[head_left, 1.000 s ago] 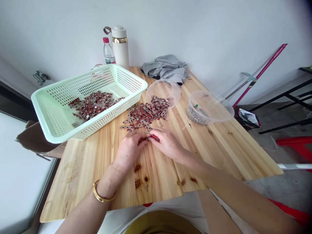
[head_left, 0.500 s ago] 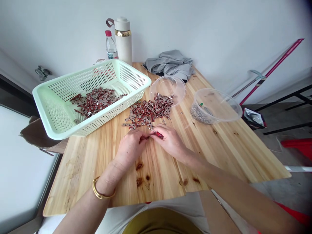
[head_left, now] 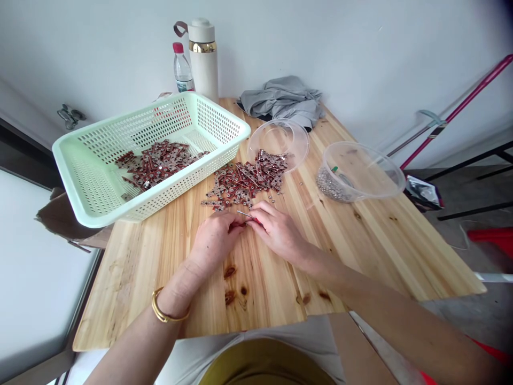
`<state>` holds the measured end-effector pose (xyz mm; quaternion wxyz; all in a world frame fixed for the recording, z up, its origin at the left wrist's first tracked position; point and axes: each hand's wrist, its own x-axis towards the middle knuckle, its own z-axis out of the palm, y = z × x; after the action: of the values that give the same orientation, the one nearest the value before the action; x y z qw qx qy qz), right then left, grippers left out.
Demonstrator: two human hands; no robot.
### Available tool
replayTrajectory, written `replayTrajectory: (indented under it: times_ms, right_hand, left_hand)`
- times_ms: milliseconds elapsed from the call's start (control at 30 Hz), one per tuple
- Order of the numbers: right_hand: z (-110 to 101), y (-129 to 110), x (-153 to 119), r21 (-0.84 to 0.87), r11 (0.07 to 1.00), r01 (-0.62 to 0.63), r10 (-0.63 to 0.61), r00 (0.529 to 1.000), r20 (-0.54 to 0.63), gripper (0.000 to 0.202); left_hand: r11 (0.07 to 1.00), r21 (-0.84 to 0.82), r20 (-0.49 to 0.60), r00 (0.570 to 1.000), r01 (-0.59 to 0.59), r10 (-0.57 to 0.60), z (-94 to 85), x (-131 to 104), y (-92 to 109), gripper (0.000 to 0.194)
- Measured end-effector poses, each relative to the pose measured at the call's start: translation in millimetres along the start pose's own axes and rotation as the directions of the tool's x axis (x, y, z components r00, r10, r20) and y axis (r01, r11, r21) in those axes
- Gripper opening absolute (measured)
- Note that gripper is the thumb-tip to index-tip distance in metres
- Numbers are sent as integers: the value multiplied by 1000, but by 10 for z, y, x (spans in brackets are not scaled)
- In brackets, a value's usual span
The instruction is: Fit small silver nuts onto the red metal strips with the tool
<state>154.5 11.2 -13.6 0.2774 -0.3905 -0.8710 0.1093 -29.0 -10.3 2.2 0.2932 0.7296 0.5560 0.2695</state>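
Over the wooden table (head_left: pixel 264 299) my two hands meet, fingertips almost touching. My left hand (head_left: pixel 212 238) is closed in a pinch on a small reddish-brown strip (head_left: pixel 242 224), mostly hidden by the fingers. A small screwdriver (head_left: pixel 245 214) with a red handle and thin metal shaft is gripped in my right hand (head_left: pixel 278 232), its shaft pointing left above the left fingertips. Just beyond the hands lies a loose pile of reddish-brown strips with metal parts (head_left: pixel 248 179). A few tiny metal nuts (head_left: pixel 272 200) are scattered at the pile's right side.
A pale green basket (head_left: pixel 182 193) with more strips stands at left. To the right, a clear tub (head_left: pixel 372 195) holds small metal pieces (head_left: pixel 333 184). A clear round lid (head_left: pixel 298 140), grey cloth (head_left: pixel 282 99), bottle (head_left: pixel 183 72) and white flask (head_left: pixel 205 69) are at the back.
The screwdriver has shifted slightly left in my right hand and less of its handle shows. The view has tilted a little; both hands stay together in nearly the same place.
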Motion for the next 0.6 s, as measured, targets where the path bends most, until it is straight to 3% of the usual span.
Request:
replayTrajectory:
  times_ms: [367,600]
  right_hand:
    - [-23,80,40,4,1000,13,-14,993,120,13]
    - [-1,46,-75,6,1000,14,-15,995,98,23]
  left_hand:
    - [999,38,-23,1000,4,-3,2,-6,-4,16]
    - [991,108,-53,996,79,-74,19,-17,2,6]
